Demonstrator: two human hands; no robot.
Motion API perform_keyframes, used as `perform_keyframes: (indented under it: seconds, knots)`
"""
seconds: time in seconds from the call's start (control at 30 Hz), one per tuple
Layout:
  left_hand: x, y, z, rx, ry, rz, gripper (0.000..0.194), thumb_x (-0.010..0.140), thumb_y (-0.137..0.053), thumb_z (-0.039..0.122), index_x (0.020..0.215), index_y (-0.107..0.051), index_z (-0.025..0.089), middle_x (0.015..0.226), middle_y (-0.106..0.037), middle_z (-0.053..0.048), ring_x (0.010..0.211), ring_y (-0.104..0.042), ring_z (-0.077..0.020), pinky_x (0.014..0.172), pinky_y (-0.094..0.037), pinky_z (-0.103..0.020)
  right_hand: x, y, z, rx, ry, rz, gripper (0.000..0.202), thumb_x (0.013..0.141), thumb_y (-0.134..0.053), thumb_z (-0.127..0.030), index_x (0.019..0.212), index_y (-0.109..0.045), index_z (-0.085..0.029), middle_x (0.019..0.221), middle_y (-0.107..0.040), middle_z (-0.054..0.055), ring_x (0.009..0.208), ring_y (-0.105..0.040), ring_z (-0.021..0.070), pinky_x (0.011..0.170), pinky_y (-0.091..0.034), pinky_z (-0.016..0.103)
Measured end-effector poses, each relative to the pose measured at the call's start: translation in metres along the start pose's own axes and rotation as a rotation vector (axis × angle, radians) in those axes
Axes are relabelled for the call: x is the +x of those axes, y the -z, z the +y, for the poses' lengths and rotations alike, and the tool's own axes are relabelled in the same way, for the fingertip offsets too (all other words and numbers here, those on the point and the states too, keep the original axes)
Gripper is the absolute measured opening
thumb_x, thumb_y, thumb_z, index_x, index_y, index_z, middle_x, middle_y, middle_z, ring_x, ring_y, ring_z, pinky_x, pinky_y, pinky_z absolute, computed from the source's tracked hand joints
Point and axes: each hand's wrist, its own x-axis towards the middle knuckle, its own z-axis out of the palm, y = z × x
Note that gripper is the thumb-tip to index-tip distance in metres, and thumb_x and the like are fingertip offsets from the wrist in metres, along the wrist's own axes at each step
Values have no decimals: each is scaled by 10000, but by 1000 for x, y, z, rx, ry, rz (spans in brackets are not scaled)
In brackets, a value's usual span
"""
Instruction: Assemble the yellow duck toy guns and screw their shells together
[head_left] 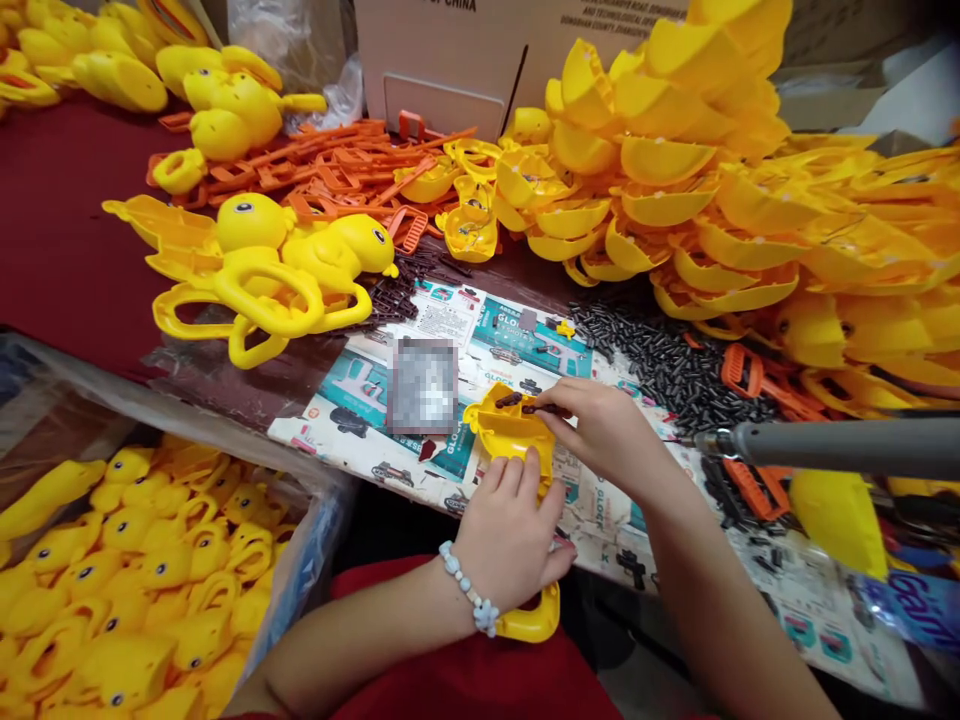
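A yellow plastic duck toy shell half (495, 432) lies hollow side up at the near edge of the work surface, its looped handle reaching toward my lap. Across its lower part lies my left hand (506, 530), fingers closed on it. My right hand (607, 430) pinches a small dark brown plastic piece (551, 408) at the shell's upper edge. Another dark brown bit (510, 399) sits inside the shell. My fingertips partly cover the piece, so its full shape is hidden. Printed card sheets (360, 420) lie beneath.
Stacked yellow shell halves (667, 200) rise at the back right, behind many small black pieces (667, 350). Orange parts (337, 165) and assembled ducks (277, 260) lie back left. A grey rod-shaped tool (825, 445) juts in from the right. Lower left stands a lined bin of ducks (150, 580).
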Motion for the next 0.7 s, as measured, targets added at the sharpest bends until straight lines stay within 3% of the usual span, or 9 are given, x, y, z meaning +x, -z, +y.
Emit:
perform_keyframes:
  seconds: [0.27,0.47,0.57,0.7]
  knots:
    - [-1,0,-1,-1,14,18,551,751,-662,510,1146,-604,131,1263,-568,-224,1092,-556,-333,961,-410,-454,-5,-15,6,-45,-39,78,87,803,-631,-157,736,-576,-155,702,-612,19,638,-558,154,599,-408,256]
    - [-2,1,0,10,28,19,557,736,-664,546,1127,-614,153,1203,-590,-180,1043,-564,-327,931,-441,-451,8,-7,-8,-73,114,140,253,801,-681,-211,1037,-609,-149,933,-614,74,880,-539,218,748,-428,308]
    - [-2,2,0,11,41,33,545,715,-684,551,1086,-624,156,1094,-622,-151,1005,-569,-319,921,-455,-454,20,-15,-16,-106,230,145,53,834,-614,-132,870,-647,-153,817,-631,50,799,-523,199,725,-417,302]
    - [0,-1,-1,-1,41,70,559,702,-692,558,1087,-615,160,1059,-628,-140,971,-581,-311,892,-483,-454,25,-28,-21,-140,263,181,128,828,-601,-106,703,-619,-133,696,-597,51,711,-497,193,683,-418,310]
